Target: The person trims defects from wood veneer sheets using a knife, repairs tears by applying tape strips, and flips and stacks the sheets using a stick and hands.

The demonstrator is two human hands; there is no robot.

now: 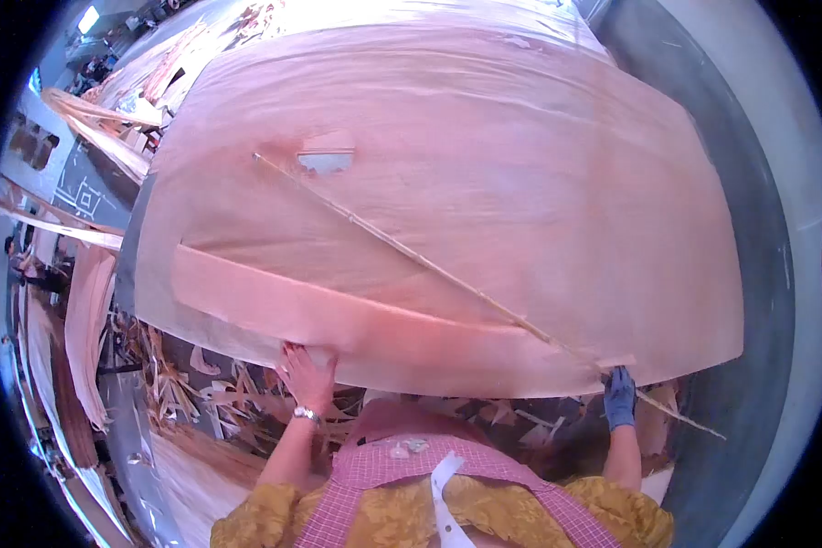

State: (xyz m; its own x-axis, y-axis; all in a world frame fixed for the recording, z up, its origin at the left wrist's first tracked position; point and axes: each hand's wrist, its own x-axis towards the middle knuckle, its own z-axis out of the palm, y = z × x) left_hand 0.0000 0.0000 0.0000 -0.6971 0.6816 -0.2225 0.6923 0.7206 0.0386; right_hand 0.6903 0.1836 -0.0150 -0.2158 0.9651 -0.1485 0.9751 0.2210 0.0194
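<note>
Grey floor (763, 301) runs down the right side of the head view, and long, thin, bent strips (91, 320) hang or lie on the left. Lots of torn scraps (178, 388) are heaped under the near edge of one big pink sheet (539, 201). The sheet is thin and wide, with small wrinkles and a torn hole (327, 160) toward its far left part. On top, close to the near edge, lies a long pink strip (338, 306), wide at the left and thin at the right. A long stick (411, 253) slants across the sheet from the far left to the near right, and its near end pokes out past the edge.

The person wears a pink checked apron (411, 461) and yellow sleeves (265, 513). The left hand (308, 377) is bare, with a watch (307, 416) on the wrist. Its fingers are spread on the sheet's near edge, just beside the strip. The right hand (620, 397) wears a blue glove. Its fingers are close together around the stick near its lower end; how hard they squeeze, one cannot tell.
</note>
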